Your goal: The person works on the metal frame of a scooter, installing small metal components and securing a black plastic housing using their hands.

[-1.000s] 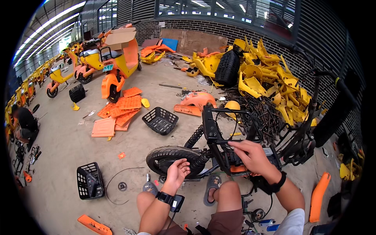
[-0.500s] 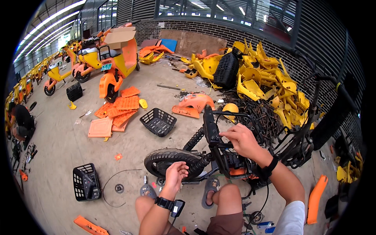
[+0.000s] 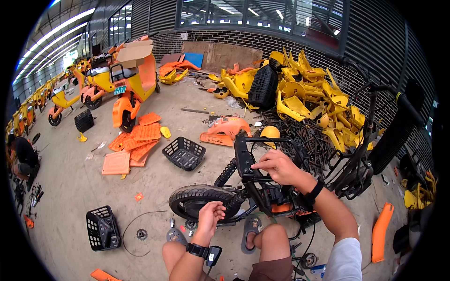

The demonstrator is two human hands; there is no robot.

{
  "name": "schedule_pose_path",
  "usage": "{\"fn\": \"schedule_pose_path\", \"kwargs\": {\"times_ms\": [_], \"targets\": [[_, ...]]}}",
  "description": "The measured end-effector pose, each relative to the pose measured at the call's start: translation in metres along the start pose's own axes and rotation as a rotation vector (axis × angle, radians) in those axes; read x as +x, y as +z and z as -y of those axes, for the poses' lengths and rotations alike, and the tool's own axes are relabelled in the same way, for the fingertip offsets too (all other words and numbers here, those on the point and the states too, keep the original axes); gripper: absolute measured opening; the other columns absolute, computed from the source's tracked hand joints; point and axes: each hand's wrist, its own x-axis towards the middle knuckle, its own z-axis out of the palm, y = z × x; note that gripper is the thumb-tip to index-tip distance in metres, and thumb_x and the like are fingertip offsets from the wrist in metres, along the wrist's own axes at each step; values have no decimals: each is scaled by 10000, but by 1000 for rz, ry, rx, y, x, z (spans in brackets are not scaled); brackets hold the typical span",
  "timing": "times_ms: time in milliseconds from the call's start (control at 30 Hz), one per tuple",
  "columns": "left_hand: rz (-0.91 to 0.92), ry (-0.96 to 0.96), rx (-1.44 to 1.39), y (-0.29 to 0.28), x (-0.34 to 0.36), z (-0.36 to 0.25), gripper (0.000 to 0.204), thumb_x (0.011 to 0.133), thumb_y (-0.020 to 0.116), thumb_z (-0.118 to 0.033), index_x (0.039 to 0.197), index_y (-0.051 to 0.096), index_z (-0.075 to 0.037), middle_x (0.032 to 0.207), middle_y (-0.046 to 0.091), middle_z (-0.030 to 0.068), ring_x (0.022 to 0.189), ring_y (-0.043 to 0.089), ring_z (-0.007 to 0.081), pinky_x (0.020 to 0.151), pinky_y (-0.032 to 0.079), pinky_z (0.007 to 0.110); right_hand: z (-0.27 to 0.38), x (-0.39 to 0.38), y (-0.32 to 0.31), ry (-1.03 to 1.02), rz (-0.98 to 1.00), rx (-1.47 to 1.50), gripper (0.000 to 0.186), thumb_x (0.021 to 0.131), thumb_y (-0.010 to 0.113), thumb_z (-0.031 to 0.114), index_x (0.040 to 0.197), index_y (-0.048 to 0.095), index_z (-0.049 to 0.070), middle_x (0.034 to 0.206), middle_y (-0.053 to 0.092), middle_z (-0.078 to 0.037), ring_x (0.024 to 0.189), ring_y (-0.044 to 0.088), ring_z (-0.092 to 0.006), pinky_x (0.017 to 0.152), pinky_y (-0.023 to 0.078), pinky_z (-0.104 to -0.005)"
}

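Note:
A black scooter frame (image 3: 243,157) stands before me, with a spring shock (image 3: 226,171) and a rear wheel (image 3: 186,200). My right hand (image 3: 276,166) reaches onto the frame's top plate, index fingertip at a bolt, its fingers drawn together; whether they grip anything small is hidden. My left hand (image 3: 211,218) hangs beside the tyre, palm turned in, fingers loosely bent and apart, with nothing visible in them. A black device is strapped at my left wrist.
Black baskets (image 3: 183,153), orange panels (image 3: 117,162), a small sprocket (image 3: 141,234) and an orange strip (image 3: 382,232) lie around me. A pile of yellow body parts (image 3: 304,93) is behind the frame. Parked scooters (image 3: 133,89) line the left; another person (image 3: 21,157) crouches at far left.
My right hand has moved left along the frame to the bolts on the top plate. My left hand stays by the tyre. The view has shifted slightly.

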Motion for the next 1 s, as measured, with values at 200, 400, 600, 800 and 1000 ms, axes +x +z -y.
{"fn": "schedule_pose_path", "kwargs": {"times_ms": [200,400,600,800,1000], "targets": [[7,8,32,2,4,6,212,990,485,-151,1025,616,12,836,675,111,661,622,168,605,513,285,-5,0,5,29,1,77,294,853,607,-4,1054,767,139,910,671,-48,916,585,-248,844,466,-364],[-3,19,38,1,3,5,208,987,481,-143,1019,620,9,831,676,105,660,624,161,604,513,276,4,-7,16,33,-145,54,269,805,773,275,1029,770,126,884,655,-42,878,588,-236,824,445,-366],[-51,46,169,3,6,9,209,977,504,-160,1021,619,9,841,678,105,669,632,167,609,504,285,10,-8,20,22,-185,-73,371,727,836,344,1032,763,146,911,665,-28,873,594,-216,768,430,-328],[-120,479,761,9,19,31,274,907,680,-177,1103,650,12,955,699,98,881,660,176,761,516,287,13,-7,32,-31,-265,-231,414,761,785,434,1074,744,165,827,576,-29,826,542,-226,762,392,-358],[-76,484,949,14,24,50,495,875,729,-313,1230,599,6,1139,665,173,1048,642,257,870,501,348,19,-4,41,1,-322,-288,397,757,783,424,1060,743,171,799,551,-28,810,520,-217,744,370,-361]]}}
